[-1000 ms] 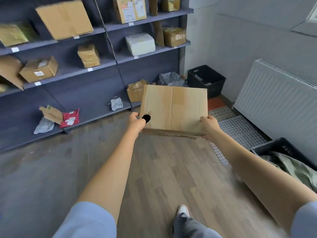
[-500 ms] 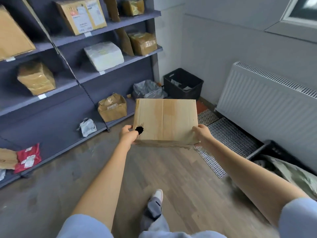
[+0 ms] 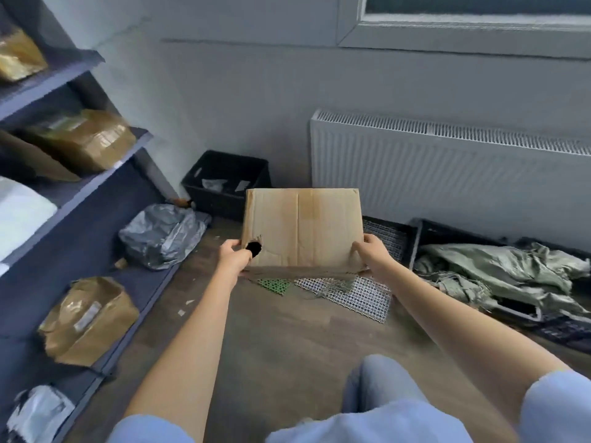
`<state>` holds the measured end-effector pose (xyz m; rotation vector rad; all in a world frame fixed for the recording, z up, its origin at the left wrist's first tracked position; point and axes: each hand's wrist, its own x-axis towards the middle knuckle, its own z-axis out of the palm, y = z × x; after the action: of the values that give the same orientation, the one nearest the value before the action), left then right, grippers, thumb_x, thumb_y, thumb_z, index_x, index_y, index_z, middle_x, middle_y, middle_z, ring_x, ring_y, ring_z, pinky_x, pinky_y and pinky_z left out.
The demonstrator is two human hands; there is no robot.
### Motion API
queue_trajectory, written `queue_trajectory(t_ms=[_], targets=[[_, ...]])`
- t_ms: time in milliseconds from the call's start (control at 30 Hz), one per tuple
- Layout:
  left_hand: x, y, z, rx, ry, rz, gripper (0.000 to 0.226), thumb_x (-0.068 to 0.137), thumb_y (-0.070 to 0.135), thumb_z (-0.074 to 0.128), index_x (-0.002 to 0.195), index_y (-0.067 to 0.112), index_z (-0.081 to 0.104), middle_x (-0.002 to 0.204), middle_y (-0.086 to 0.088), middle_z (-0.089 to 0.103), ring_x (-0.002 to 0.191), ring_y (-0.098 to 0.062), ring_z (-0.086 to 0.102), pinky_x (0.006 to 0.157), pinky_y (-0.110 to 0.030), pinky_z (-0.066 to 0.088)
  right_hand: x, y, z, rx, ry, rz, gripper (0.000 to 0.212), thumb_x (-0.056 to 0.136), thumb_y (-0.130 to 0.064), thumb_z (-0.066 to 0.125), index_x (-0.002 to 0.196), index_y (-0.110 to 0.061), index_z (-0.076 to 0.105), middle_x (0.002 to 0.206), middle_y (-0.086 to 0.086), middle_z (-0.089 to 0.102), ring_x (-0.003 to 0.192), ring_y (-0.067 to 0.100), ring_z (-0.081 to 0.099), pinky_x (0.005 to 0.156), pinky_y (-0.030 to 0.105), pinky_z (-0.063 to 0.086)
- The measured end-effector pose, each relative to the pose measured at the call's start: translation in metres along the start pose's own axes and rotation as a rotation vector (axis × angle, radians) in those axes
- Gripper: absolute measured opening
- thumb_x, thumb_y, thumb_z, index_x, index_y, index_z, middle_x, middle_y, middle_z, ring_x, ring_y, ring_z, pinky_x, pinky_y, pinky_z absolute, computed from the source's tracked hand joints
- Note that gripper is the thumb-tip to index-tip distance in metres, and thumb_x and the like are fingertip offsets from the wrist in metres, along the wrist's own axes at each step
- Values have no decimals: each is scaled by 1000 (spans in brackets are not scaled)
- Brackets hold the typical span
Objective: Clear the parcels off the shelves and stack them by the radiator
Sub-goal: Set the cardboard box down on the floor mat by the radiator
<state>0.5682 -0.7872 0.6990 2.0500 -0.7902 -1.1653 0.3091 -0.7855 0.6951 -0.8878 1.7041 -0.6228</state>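
Cardboard box (image 3: 302, 230) gripped by left hand (image 3: 235, 258), right hand (image 3: 371, 253), facing radiator (image 3: 447, 167)

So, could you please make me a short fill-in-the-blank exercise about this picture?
1. Both hands hold a cardboard ____ with a dark hole near the left hand.
2. The white radiator hangs under the ____.
3. The silver-grey bag lies on the ____ shelf.
4. The black crate stands in the ____ of the room.

Missing words: box; window; bottom; corner

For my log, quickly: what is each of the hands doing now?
Left hand: closed, holding the box at its left edge.
Right hand: closed, holding the box at its right edge.
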Motion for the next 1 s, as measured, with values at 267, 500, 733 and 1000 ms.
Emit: queue_trajectory(t_ms=[267,500,733,1000], targets=[[100,92,184,169,-294,43,52,80,-9,52,130,3,48,132,-19,52,118,-33,52,100,-45,46,123,10,-106,156,292,190,41,94,-14,40,134,-6,42,133,13,50,116,33,50,92,48,48],[164,155,299,200,-351,2,46,81,-5,56,125,4,50,127,-19,55,110,-31,56,96,-46,49,231,-18,-178,151,347,282,43,94,-14,40,136,-5,41,135,12,49,119,31,49,98,48,45],[246,138,337,348,-374,-83,46,86,11,60,129,8,48,127,-15,55,112,-30,55,97,-38,47,313,-2,-161,147,330,426,44,94,-13,39,137,-9,41,136,12,48,118,29,48,94,42,46],[384,22,434,468,-472,-158,48,88,24,63,130,8,44,122,-13,56,103,-24,55,98,-36,46,449,112,-92,215,403,561,50,91,-13,41,141,-9,36,138,11,49,120,27,48,89,29,37]])
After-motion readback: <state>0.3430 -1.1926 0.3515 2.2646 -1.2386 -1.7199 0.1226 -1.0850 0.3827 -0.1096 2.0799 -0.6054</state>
